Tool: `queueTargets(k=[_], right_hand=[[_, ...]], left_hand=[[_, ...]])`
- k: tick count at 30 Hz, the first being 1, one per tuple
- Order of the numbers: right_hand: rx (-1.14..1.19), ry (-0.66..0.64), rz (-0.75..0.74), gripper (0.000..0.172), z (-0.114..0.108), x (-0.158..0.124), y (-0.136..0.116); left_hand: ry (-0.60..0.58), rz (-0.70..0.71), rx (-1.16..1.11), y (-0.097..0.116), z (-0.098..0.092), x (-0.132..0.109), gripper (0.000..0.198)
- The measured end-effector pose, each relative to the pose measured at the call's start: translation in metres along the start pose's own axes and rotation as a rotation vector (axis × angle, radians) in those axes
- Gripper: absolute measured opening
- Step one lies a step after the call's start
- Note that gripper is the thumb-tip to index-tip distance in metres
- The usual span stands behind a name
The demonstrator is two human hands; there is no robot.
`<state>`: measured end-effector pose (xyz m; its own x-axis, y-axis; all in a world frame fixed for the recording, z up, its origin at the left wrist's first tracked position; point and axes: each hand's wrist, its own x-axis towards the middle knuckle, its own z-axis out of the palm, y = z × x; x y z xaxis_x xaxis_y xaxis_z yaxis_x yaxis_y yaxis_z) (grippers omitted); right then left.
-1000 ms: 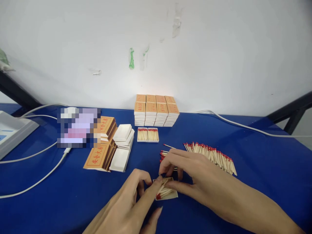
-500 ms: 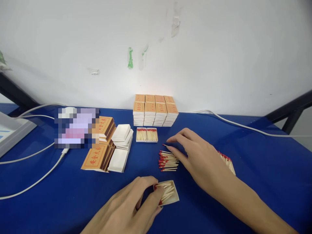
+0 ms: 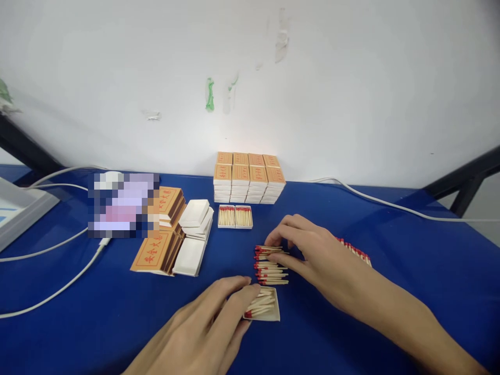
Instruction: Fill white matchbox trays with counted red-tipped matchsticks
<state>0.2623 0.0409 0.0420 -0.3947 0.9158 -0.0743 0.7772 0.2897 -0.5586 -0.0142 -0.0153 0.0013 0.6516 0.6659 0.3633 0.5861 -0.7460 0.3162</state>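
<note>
My left hand (image 3: 207, 328) grips the left end of a small white matchbox tray (image 3: 271, 315), fingers and thumb closed round it. Red-tipped matches (image 3: 262, 302) lie inside, partly covered by my fingers. Just beyond the tray, a pile of loose matches (image 3: 273, 273) rests on the blue table, heads to the left. My right hand (image 3: 308, 250) is at the far side of this pile, thumb and index finger closed about some of its matches. More matches (image 3: 353, 250) show behind my right wrist, mostly hidden by it.
Two filled trays (image 3: 235, 223) stand before a stack of orange-topped matchboxes (image 3: 250, 177) at the wall. To the left are empty white trays (image 3: 191, 255), orange matchbox sleeves (image 3: 154, 252) and a pixelated object (image 3: 123, 203). White cables (image 3: 66, 291) cross the table (image 3: 97, 333).
My right hand has come nearer and closed on the pile, which has shifted slightly toward me. My left hand has moved the tray a little left and away from me, straightening it.
</note>
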Motion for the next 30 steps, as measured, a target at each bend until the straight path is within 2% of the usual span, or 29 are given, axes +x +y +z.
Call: queueTargets(k=[7,17,23,27,30], right_hand=[[0.038,0.0,0.027,0.025,0.001,0.001,0.001],[0.026,0.026,-0.015,0.03,0.001,0.002,0.004],[0.054,0.017,-0.036,0.025,-0.009,-0.01,-0.009],[0.074,-0.071,-0.139,0.018,0.004,-0.025,-0.021],[0.026,-0.066,-0.194,0.014,0.02,-0.032,-0.022]], left_hand=[[-0.033,-0.026,-0.002,0.0,-0.001,0.0,0.037],[-0.006,-0.071,-0.122,0.0,-0.002,0.004,0.033],[0.035,-0.163,-0.241,0.0,0.001,0.004,0.032],[0.074,-0.218,-0.222,-0.002,0.01,-0.004,0.043],[0.084,-0.237,-0.248,-0.003,0.015,-0.01,0.05]])
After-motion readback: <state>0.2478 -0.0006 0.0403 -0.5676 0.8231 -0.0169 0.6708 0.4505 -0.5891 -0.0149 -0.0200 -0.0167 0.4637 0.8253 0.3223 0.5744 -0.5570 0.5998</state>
